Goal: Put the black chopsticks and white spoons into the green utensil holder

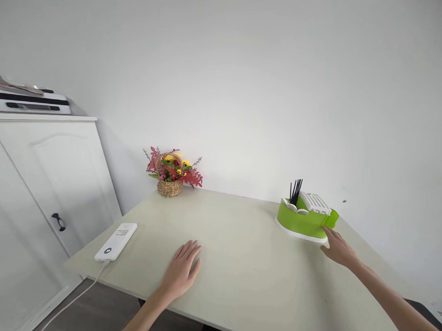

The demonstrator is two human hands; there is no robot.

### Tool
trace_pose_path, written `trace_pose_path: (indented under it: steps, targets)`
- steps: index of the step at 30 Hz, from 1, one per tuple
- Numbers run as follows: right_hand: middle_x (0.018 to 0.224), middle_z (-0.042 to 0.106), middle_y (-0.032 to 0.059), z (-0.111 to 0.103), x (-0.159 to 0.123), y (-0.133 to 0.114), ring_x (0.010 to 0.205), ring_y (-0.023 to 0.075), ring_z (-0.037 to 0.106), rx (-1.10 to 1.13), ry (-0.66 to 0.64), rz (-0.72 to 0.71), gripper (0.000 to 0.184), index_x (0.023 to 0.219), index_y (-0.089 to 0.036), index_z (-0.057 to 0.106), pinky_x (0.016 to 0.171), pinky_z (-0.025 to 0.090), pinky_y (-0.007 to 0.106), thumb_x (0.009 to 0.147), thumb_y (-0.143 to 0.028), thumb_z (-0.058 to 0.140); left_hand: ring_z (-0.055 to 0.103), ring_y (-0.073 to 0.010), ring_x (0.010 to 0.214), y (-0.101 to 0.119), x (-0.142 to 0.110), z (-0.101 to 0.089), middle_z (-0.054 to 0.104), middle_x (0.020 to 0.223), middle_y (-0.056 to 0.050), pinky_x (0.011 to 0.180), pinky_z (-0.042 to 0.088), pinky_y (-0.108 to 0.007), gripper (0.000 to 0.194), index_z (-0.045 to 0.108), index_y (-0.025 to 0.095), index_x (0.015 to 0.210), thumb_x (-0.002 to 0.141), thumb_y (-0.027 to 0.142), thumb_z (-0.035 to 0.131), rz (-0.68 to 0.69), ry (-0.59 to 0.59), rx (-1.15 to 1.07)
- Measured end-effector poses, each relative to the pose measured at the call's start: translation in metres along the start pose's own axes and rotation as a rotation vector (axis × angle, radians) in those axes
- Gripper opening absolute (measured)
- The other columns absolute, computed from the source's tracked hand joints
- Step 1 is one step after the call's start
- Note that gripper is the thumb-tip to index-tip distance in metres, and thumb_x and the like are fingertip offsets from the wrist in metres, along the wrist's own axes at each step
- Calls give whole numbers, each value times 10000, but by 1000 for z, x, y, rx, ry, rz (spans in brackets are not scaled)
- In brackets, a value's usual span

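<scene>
My left hand (183, 268) lies flat on the pale table, fingers stretched out and holding nothing. At the right, my right hand (337, 246) reaches to the near right corner of a green utensil caddy (299, 223) with a white base. Its fingers are extended; whether they touch the caddy or stop just short is hard to tell. Black chopsticks (295, 192) stand upright in the caddy. White spoons (290, 206) rest along its front rim, and a white slotted rack (315, 203) tops its right part.
A wicker basket (169, 188) of red and yellow flowers stands at the table's back left. Near the left edge lies a white power bank (117, 241), its white cable (78, 298) hanging off the table (234, 278). A white cabinet (62, 178) stands left, a white case (29, 101) on top.
</scene>
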State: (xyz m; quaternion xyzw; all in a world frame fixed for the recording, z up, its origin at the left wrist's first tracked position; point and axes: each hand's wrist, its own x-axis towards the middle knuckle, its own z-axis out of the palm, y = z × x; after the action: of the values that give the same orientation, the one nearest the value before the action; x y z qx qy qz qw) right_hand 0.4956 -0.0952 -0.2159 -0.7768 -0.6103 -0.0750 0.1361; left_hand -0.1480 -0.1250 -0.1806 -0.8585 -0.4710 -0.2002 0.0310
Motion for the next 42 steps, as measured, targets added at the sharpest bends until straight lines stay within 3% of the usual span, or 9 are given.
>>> trace_pose_path:
  steps: [8,17,30,35,39,42]
  targets:
    - [1640,390,151,-11,-9,-13,1497,319,380,-7,-11,3,830,1622,-145,267,1073,503,490,836,-302,482,372,-274,1523,1,-1,4,448,1623,-40,1234,378,-511,452,482,271,1505,1082,397,380,-7,8,8]
    - [1639,389,156,-37,-19,-35,1262,335,621,-15,-32,12,710,1598,-137,339,965,552,455,917,-315,434,365,-267,1527,2,3,3,441,1628,-34,1242,361,-493,465,471,278,1516,1081,413,376,-3,6,5]
    - [1610,425,162,-55,-42,-105,1188,325,653,32,17,-25,633,1568,-122,365,940,544,449,957,-286,401,382,-286,1516,0,11,-1,469,1609,-49,1234,358,-513,478,492,267,1508,1068,425,387,-4,-25,-30]
    - [1564,473,173,-63,-51,-142,1260,316,601,66,52,-110,610,1546,-127,395,989,521,447,945,-229,423,599,-297,1324,15,62,-16,682,1369,-98,1135,465,-485,397,660,242,1294,1004,449,483,-81,-18,-267]
    - [1527,503,181,-67,-58,-174,1340,303,539,93,78,-198,598,1518,-113,425,1053,484,432,923,-175,441,662,-282,1235,32,137,-24,740,1257,-102,1095,490,-425,362,698,235,1136,951,504,540,-276,73,-688]
    - [1510,515,180,-68,-64,-198,1354,295,523,115,97,-257,587,1503,-109,436,1072,474,430,917,-144,434,664,-250,1241,36,194,-29,738,1273,-113,1072,495,-369,380,659,224,1179,977,507,506,-289,68,-766]
